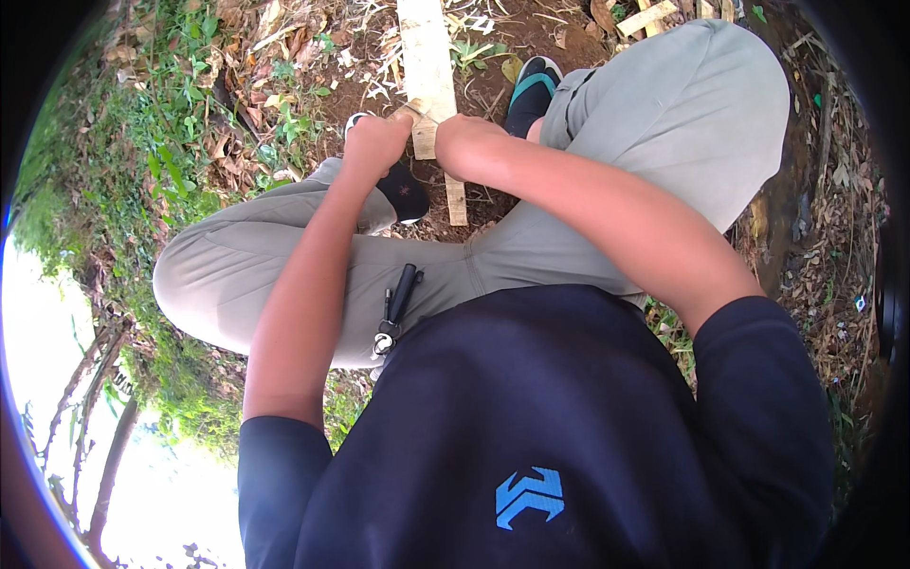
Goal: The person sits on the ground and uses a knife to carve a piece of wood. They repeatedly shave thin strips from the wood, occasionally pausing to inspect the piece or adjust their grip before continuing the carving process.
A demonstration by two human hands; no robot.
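Observation:
A pale wooden plank [428,57] runs away from me over the ground between my feet. My left hand [376,147] is closed at the left edge of its near end, thumb stretched toward the wood. On the other side of that end, my right hand [466,147] is curled into a fist, its fingers mostly hidden. A small, thin, dark edge shows on the plank between the two hands; its kind is too small to tell. From beneath my right hand a narrow wooden strip [457,201] points back toward me. Whether that hand grips the strip is hidden.
My bent legs in grey trousers [654,123] flank the plank, with a dark shoe [406,194] on the left and a sandal [533,95] on the right. Wood shavings, dry leaves and plants cover the soil. More wood pieces [647,17] lie far right. Keys [386,337] rest on my lap.

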